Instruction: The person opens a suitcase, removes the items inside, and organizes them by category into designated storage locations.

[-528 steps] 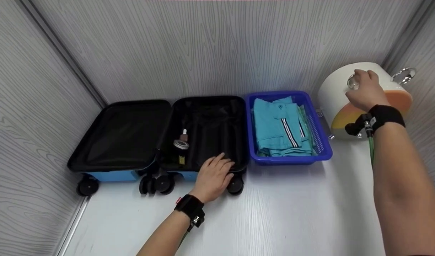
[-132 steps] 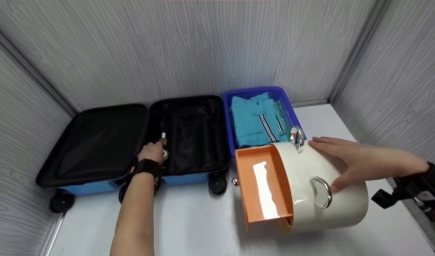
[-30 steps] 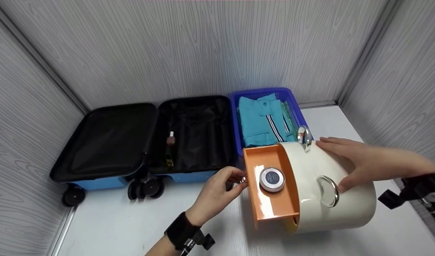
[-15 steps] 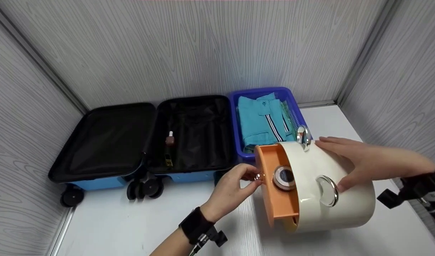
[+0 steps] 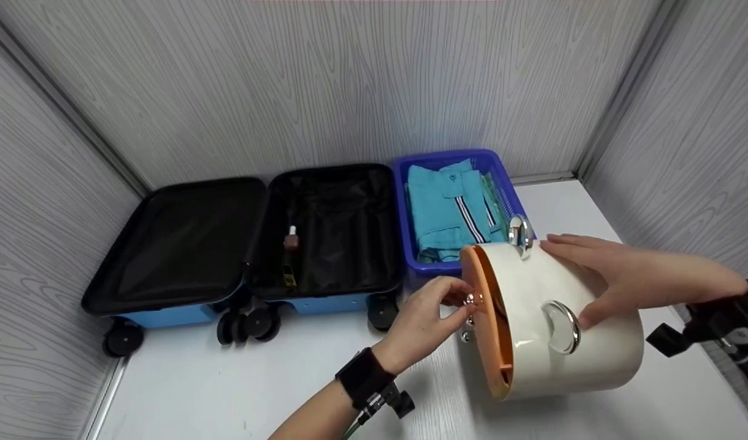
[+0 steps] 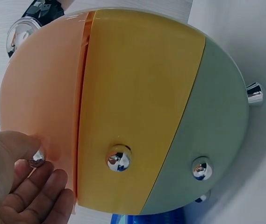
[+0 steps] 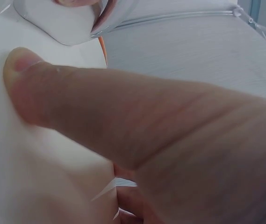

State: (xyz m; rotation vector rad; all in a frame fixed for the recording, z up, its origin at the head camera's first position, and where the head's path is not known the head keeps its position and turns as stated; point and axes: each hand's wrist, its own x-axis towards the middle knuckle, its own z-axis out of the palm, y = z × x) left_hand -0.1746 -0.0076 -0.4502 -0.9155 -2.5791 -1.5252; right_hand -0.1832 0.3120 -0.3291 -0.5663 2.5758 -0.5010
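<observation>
A white rounded drawer cabinet point(image 5: 569, 366) stands at the front right in the head view. My left hand point(image 5: 420, 324) pinches the chrome knob point(image 6: 37, 158) of its orange drawer point(image 5: 487, 324), which stands out by a narrow gap. In the left wrist view, the yellow drawer point(image 6: 137, 93) and green drawer point(image 6: 207, 112) look flush. My right hand point(image 5: 624, 278) rests on the cabinet with fingers spread, its thumb by a chrome handle point(image 5: 562, 327). The round tin is hidden inside the orange drawer; only a sliver of something shows in its gap.
An open black-lined suitcase point(image 5: 178, 244) lies at the left. In its right half are a small brown bottle with a white cap point(image 5: 291, 239) and a dark item with a yellow label point(image 5: 289, 276). A blue basket point(image 5: 404, 232) holds folded turquoise clothes point(image 5: 438, 208).
The cabinet came from the back right to the front. The round tin went from the suitcase into the orange drawer. Over the last second my left hand has pushed that drawer rightward, nearly in.
</observation>
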